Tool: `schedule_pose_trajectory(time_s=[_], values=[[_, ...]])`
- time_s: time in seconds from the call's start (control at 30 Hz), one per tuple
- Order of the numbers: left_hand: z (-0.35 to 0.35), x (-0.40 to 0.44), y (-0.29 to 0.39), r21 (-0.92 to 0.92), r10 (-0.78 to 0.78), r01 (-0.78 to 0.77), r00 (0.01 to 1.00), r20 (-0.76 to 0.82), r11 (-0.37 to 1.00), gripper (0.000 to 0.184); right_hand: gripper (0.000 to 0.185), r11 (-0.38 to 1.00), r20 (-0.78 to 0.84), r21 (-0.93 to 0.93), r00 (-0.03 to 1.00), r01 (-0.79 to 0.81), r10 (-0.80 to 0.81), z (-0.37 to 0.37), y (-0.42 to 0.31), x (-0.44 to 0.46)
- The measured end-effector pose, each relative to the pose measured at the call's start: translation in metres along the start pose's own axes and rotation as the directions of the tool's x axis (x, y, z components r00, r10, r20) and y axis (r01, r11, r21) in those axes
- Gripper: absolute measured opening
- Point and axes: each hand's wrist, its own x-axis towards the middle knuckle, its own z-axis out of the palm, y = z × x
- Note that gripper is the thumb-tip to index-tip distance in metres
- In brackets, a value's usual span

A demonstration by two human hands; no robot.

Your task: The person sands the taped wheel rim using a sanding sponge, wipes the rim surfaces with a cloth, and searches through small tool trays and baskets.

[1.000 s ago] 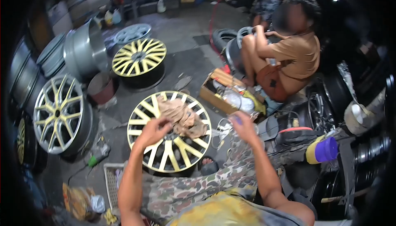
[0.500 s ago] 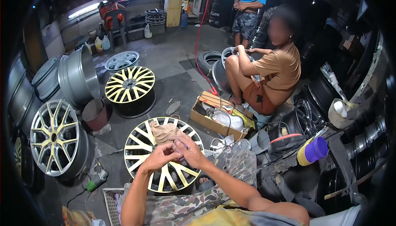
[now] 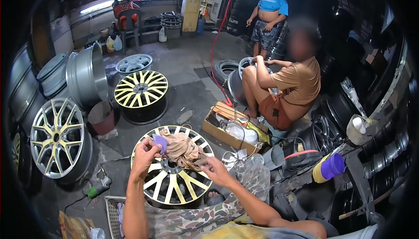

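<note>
A small flat purple piece (image 3: pixel 160 143) is pinched between the thumb and fingers of my left hand (image 3: pixel 146 153). My right hand (image 3: pixel 217 172) has its fingers closed on the lower right corner of a crumpled beige cloth (image 3: pixel 180 146). That cloth lies over the upper part of a wheel rim (image 3: pixel 173 185) with pale yellow and white spokes, which faces up in front of my knees. Part of the hub and some spokes are hidden under the cloth.
A second yellow-spoked rim (image 3: pixel 140 89) and a silver rim (image 3: pixel 57 137) stand left. A grinder (image 3: pixel 98 187) lies on the floor. A cardboard box (image 3: pixel 218 127) of supplies is ahead, near a seated person (image 3: pixel 297 82) handling a wheel. A purple cup (image 3: pixel 333 166) is at right.
My hands have parted: the left went left with the purple piece, the right moved right and down to the cloth. The cloth is more spread out. The person behind has lowered their arms.
</note>
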Motion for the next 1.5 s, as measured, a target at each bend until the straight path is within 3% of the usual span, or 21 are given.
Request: schedule_pose_trajectory(time_s=[0.07,0.13,0.2,0.3,0.33,0.4,0.47,0.5,0.6,0.63,0.73,0.87,0.93,1.0,1.07,1.13,1.17,1.27,1.33,1.47,1.5], values=[[-0.005,0.005,-0.010,0.022,0.044,-0.043,0.999,-0.018,0.999,0.014,0.025,0.997,0.007,-0.044,0.998,0.065,-0.065,0.011,0.013,-0.006],[-0.003,0.007,-0.014,0.051,0.061,-0.061,0.998,0.009,0.997,0.015,0.025,0.999,0.140,-0.015,0.990,-0.031,0.033,0.018,0.012,-0.005],[0.008,0.004,-0.009,0.111,0.065,-0.063,0.998,-0.014,0.992,0.019,0.026,0.999,0.160,-0.044,0.987,0.030,-0.023,0.027,0.015,0.007],[0.016,0.009,-0.011,0.121,0.052,-0.050,0.999,-0.016,0.991,0.019,0.025,0.961,0.160,-0.095,0.957,0.260,-0.243,0.040,0.010,0.043],[0.017,0.008,-0.012,0.126,0.039,-0.036,0.999,-0.021,0.991,0.019,0.026,0.980,0.185,-0.090,0.970,0.175,-0.156,0.055,0.019,0.059],[0.019,0.010,-0.014,0.142,0.053,-0.056,0.998,0.027,0.988,0.017,0.027,0.931,0.111,0.008,0.925,0.364,-0.362,0.064,0.008,0.099],[0.014,0.017,-0.029,0.145,0.089,-0.093,0.995,0.038,0.985,0.018,0.036,0.846,0.061,-0.123,0.855,0.519,-0.516,0.074,0.017,0.140],[0.012,0.021,-0.035,0.159,0.101,-0.106,0.994,0.037,0.982,0.018,0.049,0.868,0.184,-0.351,0.935,0.351,-0.304,0.084,0.023,0.161],[0.009,0.025,-0.038,0.188,0.106,-0.108,0.994,0.022,0.976,0.020,0.060,0.778,0.118,-0.565,0.960,0.276,-0.254,0.108,0.050,0.186],[0.011,0.024,-0.032,0.163,0.093,-0.094,0.996,0.014,0.982,0.020,0.062,0.768,0.145,-0.607,0.978,0.206,-0.148,0.113,0.057,0.185],[0.006,0.023,-0.028,0.152,0.095,-0.092,0.995,-0.011,0.984,0.020,0.059,0.622,0.113,-0.766,0.987,0.159,-0.114,0.137,0.113,0.176],[-0.008,0.024,-0.031,0.231,0.137,-0.125,0.990,-0.039,0.965,0.021,0.053,0.665,0.150,-0.721,0.981,0.194,-0.123,0.112,0.108,0.163],[-0.014,0.025,-0.034,0.236,0.148,-0.135,0.988,-0.040,0.962,0.022,0.046,0.807,0.102,-0.577,0.991,0.127,-0.082,0.092,0.104,0.173],[-0.014,0.018,-0.025,0.220,0.145,-0.130,0.988,-0.053,0.967,0.022,0.041,0.821,0.063,-0.552,0.989,0.147,-0.135,0.065,0.103,0.189],[-0.016,0.014,-0.023,0.200,0.137,-0.121,0.988,-0.069,0.972,0.022,0.040,0.898,0.030,-0.436,0.996,-0.062,0.084,0.029,0.094,0.207],[-0.027,0.012,-0.028,0.248,0.194,-0.172,0.979,-0.067,0.953,0.022,0.042,0.995,-0.034,-0.081,0.998,-0.060,0.057,-0.012,0.081,0.204],[-0.024,0.006,-0.018,0.236,0.192,-0.169,0.979,-0.075,0.957,0.021,0.043,0.984,-0.018,0.105,0.989,-0.146,0.148,-0.034,0.076,0.202],[-0.038,0.004,-0.021,0.249,0.188,-0.148,0.972,-0.143,0.957,0.020,0.046,0.807,-0.093,0.547,0.942,-0.223,0.323,-0.088,0.070,0.176],[-0.040,0.001,-0.012,0.216,0.163,-0.126,0.973,-0.163,0.968,0.020,0.053,0.624,-0.249,0.780,0.894,-0.043,0.373,-0.092,0.074,0.156],[-0.038,0.001,-0.001,0.267,0.155,-0.109,0.975,-0.158,0.957,0.014,0.064,0.450,-0.143,0.892,0.917,-0.043,0.371,-0.113,0.170,0.153],[-0.038,0.004,-0.003,0.271,0.158,-0.112,0.975,-0.155,0.956,0.014,0.060,0.392,-0.099,0.917,0.913,-0.070,0.395,-0.117,0.134,0.143]])
